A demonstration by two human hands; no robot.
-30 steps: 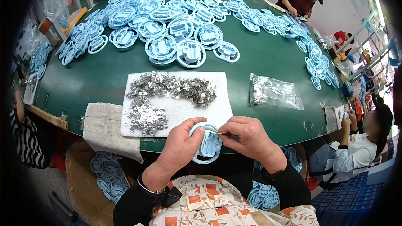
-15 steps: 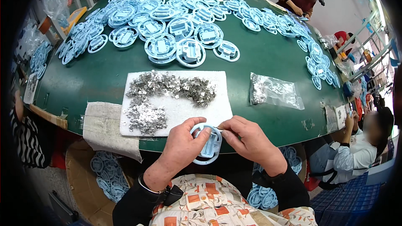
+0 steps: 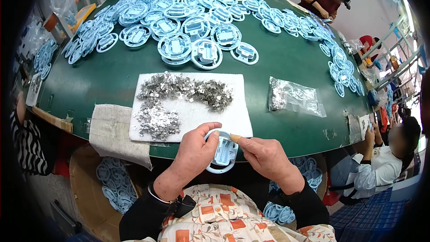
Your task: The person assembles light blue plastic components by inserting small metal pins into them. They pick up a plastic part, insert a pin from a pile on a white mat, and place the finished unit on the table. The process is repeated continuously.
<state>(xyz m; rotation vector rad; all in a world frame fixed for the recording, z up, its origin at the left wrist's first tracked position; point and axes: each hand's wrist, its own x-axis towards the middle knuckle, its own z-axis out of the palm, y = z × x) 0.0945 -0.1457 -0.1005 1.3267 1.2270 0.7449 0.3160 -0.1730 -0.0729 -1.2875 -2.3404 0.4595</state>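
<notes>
My left hand [image 3: 195, 151] is closed on a light-blue round plastic housing [image 3: 225, 152], its thumb over the upper left of the ring. The part is held tilted at the table's front edge, with its box-shaped middle facing up. My right hand [image 3: 265, 156] has its fingers drawn together, and a tan-covered fingertip presses at the upper right of the ring. Whatever those fingers may pinch is hidden. Just beyond my hands, a white foam board [image 3: 210, 127] carries heaps of small silvery metal clips [image 3: 157, 121].
Many blue housings [image 3: 174, 47] lie piled across the green table [image 3: 251, 98]. A clear bag of metal pieces [image 3: 295, 97] lies to the right, a grey cloth [image 3: 117, 130] to the left. Cardboard boxes [image 3: 83, 183] with housings stand below. Co-workers [image 3: 380, 161] sit around the table.
My right fingertip has shifted onto the top of the ring, and its other fingers have curled in. The housing has turned slightly in my left hand. The view has shifted a little.
</notes>
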